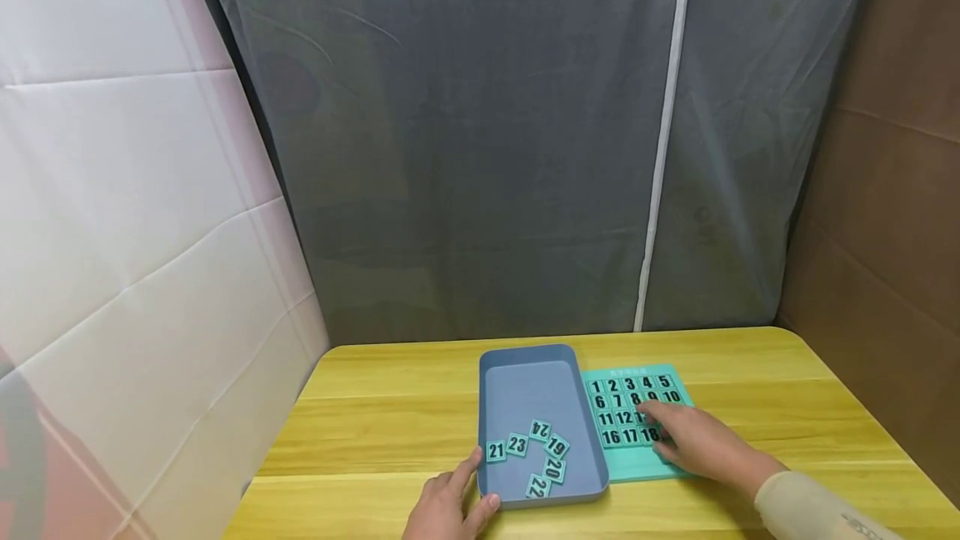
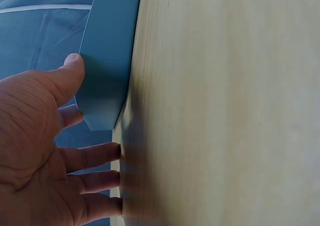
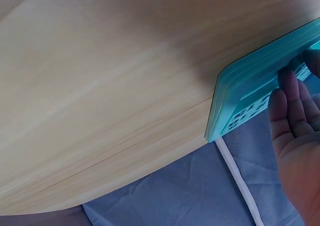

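My left hand point(image 1: 450, 502) rests at the near-left corner of the blue-grey tray point(image 1: 528, 375), thumb at its front rim and index finger along its left side. In the left wrist view the other fingers reach down to the tabletop. Several loose number tiles point(image 1: 517, 444), marked 19 to 24, lie at varied angles in the tray. My right hand point(image 1: 701, 444) is over the turquoise number board point(image 1: 633, 467), index fingertip around tile 13 and thumb near tile 18 point(image 1: 650, 435), the two spread apart. It covers part of the lower right rows. Tiles 1 to 18 sit in ordered rows.
The yellow wood-grain table point(image 1: 390, 415) carries the tray and board side by side, the tray's right wall right at the board. A grey curtain point(image 1: 465, 148) with a white strip hangs behind. Pale panels point(image 1: 135, 190) stand left and a brown one point(image 1: 885, 207) right.
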A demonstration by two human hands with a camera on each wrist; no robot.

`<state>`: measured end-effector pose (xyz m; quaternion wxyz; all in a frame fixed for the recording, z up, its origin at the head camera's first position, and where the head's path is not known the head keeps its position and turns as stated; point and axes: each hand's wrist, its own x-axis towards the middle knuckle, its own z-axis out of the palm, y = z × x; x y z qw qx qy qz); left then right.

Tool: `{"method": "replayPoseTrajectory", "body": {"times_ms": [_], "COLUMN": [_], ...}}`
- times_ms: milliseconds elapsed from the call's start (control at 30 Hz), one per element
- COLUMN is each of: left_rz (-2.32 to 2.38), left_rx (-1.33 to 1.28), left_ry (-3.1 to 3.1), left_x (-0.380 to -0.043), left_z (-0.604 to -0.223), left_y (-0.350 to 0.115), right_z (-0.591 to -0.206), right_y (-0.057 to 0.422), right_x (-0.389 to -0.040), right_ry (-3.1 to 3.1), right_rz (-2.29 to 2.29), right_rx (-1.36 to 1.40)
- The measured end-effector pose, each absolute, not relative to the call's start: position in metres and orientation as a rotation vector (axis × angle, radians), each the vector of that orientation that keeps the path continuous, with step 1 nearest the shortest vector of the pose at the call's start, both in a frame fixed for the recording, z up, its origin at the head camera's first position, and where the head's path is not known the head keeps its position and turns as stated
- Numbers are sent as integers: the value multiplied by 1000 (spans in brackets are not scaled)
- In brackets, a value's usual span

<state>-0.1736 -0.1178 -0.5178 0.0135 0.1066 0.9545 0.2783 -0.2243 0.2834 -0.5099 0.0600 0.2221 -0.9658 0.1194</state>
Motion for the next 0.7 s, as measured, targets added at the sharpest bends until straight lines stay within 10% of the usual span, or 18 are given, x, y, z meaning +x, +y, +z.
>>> {"method": "replayPoseTrajectory", "body": {"times_ms": [700], "left_rz": [863], "left_rx": [306], "left_ry": [2991], "left_x": [-171], "left_z": [-516], "left_y": [-116], "right_z": [-501], "right_y": [277], "right_x": [-229], "right_ry": [-2854], "right_rz": [450], "right_rx": [640]}}
